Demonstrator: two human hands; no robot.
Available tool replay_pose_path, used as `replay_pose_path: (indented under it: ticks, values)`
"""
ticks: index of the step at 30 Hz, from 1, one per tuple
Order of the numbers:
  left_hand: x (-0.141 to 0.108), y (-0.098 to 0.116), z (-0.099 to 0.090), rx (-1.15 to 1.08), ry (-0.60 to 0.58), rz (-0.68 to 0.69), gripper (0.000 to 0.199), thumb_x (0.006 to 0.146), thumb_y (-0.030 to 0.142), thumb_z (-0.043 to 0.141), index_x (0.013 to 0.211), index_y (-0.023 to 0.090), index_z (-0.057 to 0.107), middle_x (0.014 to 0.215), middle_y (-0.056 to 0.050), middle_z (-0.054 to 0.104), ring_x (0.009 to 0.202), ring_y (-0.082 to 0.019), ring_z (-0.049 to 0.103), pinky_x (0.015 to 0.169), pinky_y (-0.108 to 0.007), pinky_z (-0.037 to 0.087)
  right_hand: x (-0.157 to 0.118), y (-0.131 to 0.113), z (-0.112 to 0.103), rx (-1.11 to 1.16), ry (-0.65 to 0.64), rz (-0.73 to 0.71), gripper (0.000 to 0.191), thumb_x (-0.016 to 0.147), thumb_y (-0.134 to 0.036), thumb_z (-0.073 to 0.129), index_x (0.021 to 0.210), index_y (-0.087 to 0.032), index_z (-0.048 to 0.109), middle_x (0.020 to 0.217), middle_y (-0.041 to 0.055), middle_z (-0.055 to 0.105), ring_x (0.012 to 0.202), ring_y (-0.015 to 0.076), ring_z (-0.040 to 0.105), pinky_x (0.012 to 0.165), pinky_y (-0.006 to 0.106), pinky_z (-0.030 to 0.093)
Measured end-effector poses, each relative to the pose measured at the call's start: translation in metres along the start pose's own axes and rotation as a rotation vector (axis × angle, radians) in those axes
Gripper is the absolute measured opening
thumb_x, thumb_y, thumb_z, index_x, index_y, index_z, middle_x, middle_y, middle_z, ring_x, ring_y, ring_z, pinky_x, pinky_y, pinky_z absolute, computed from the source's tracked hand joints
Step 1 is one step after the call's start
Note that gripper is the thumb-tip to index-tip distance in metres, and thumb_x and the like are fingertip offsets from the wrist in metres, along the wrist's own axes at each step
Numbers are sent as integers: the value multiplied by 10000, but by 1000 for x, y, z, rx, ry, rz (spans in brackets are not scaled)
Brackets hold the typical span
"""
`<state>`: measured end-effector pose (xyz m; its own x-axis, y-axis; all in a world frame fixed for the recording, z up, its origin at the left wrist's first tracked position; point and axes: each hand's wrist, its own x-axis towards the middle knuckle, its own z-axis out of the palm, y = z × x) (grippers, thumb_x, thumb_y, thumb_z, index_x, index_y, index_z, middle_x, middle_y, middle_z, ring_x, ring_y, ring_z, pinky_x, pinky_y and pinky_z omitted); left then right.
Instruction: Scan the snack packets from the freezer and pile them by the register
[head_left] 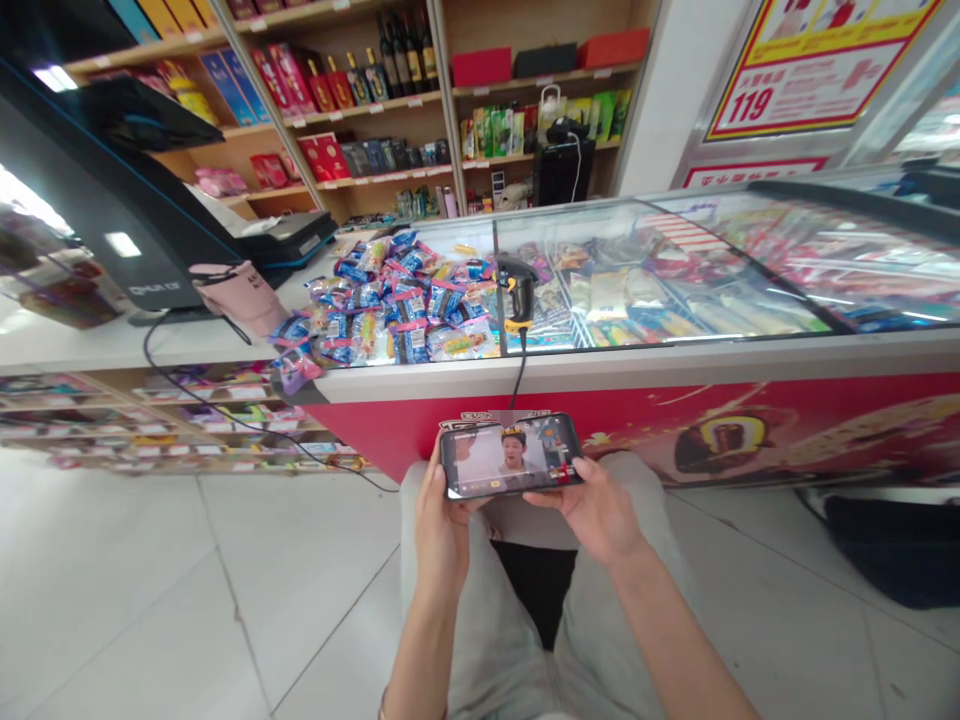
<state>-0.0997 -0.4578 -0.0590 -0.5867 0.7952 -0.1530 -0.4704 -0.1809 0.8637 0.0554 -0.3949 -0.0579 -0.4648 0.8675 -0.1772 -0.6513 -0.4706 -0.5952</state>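
Note:
A smartphone (pixel 480 462) is held sideways above my lap, its lit screen showing a video with a person in it. My left hand (pixel 442 510) grips its left end, thumb along the edge and fingers partly hidden beneath. At the other end, my right hand (pixel 600 510) is closed on the lower right corner, with the thumb at the screen's edge. Just beyond the phone is the red front of a chest freezer (pixel 360 415). On its glass top a black and yellow barcode scanner (pixel 517 295) stands beside a heap of small blue and pink snack packets (pixel 405 305).
A pink tumbler (pixel 240 298) lies tilted beside the packets, near a black checkout terminal (pixel 161 230). A black cable (pixel 247 415) hangs down toward the floor. Shelves with bottles and boxes (pixel 375 95) line the back. Dark fabric (pixel 892 550) lies at the right.

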Motion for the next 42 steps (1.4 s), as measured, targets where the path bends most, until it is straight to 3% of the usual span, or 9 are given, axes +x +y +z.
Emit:
replay_pose_path:
  ticks: [2,5,8,11,24,28,31,36,42]
  values:
    - [1,1,-1,18,-1,-35,621,824,420,606,1404,239,479,1278,-119,635,1016,-240,675,737,-294,596,-2,-5,-5,-108,-36,20,242,600,-183,818,821,-159,722,822,58,752,762,233,718,699,420,618]
    - [0,1,-1,59,-22,-41,632,827,451,605,1406,233,477,1296,-128,621,997,-248,684,739,-314,599,-3,-11,-7,-201,-19,4,512,539,-55,824,1014,-207,709,979,51,736,841,224,706,668,371,625]
    - [-2,1,1,58,-28,-44,651,821,461,611,1417,244,462,1302,-124,618,1013,-250,679,749,-311,598,-5,-13,-3,-251,13,-32,845,526,-19,818,1275,-332,583,1178,33,670,902,224,693,609,338,632]
    - [-3,0,2,35,-24,-55,672,808,443,629,1424,243,451,1298,-118,622,1026,-249,673,752,-299,595,-6,-13,-1,-287,9,-50,977,526,-35,825,1372,-383,479,1255,33,621,931,227,683,604,340,638]
    - [5,11,6,143,-45,-49,649,800,436,628,1406,261,476,1289,-85,632,986,-234,681,687,-271,585,-8,6,6,-191,155,-117,587,623,-200,817,1159,-285,594,1039,14,686,798,180,687,526,264,616]
    - [20,26,4,206,-48,-64,645,764,437,658,1357,211,540,1249,-93,656,950,-223,681,617,-222,550,-15,6,4,-159,71,-32,453,651,-240,803,1067,-249,624,1015,32,685,773,198,690,511,323,620]
    - [30,39,4,278,-121,-77,667,732,469,687,1312,156,583,1233,-121,662,1011,-255,666,691,-243,545,-21,5,-2,-147,-17,73,403,677,-237,790,1048,-244,632,979,29,690,749,196,688,528,379,624]
    - [32,55,9,379,-272,-165,752,771,595,612,1367,145,525,1072,-157,722,1001,-303,676,844,-384,527,-30,6,-13,-121,-100,229,458,659,-224,798,1087,-241,633,1019,36,700,758,202,699,571,422,623]
    - [44,61,11,489,-385,-233,705,789,670,541,1293,181,604,1052,-146,729,972,-309,685,843,-393,520,-37,10,-28,-132,-150,329,501,714,-305,751,1188,-244,600,992,70,722,723,226,729,559,409,609]
